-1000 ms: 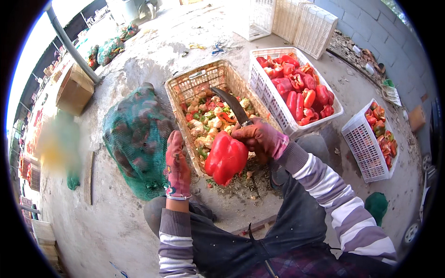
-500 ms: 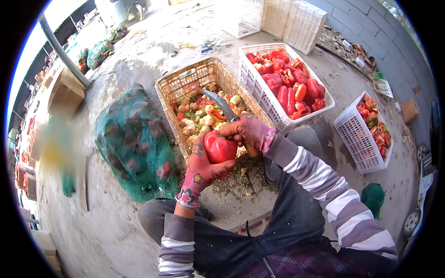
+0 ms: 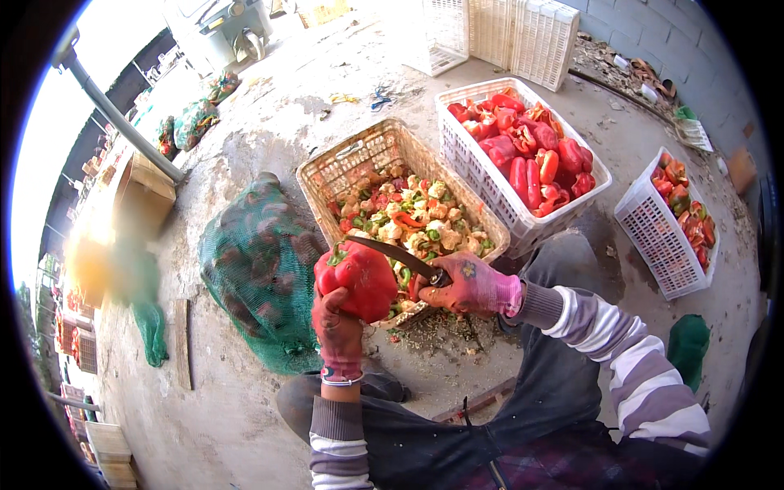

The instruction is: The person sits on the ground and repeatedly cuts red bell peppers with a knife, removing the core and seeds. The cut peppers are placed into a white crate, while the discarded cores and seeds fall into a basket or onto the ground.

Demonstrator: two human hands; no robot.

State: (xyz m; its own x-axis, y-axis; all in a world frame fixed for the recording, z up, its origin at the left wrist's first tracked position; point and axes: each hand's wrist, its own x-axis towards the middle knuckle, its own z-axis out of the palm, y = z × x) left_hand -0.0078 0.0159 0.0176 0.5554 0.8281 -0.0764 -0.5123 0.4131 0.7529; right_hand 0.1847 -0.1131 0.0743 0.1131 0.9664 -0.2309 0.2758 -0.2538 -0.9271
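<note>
Hemmed by a green net sack [image 3: 261, 269] on the left and a tan basket of trimmings [image 3: 371, 159] just beyond, the left hand [image 3: 339, 335] grips a glossy red bell pepper [image 3: 359, 278] from below, while the right hand [image 3: 474, 286], closed on a curved knife [image 3: 396, 255], lays the blade across its top.

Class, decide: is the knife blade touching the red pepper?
Touching. The head view shows the knife blade's tip lying on the red pepper by its stem, no gap visible.

Your left hand [image 3: 337, 333] hid the red pepper's [image 3: 359, 278] lower side, a blurred patch [image 3: 98, 265] masked something at left, and the green net sack's [image 3: 257, 269] contents stayed indistinct.
</note>
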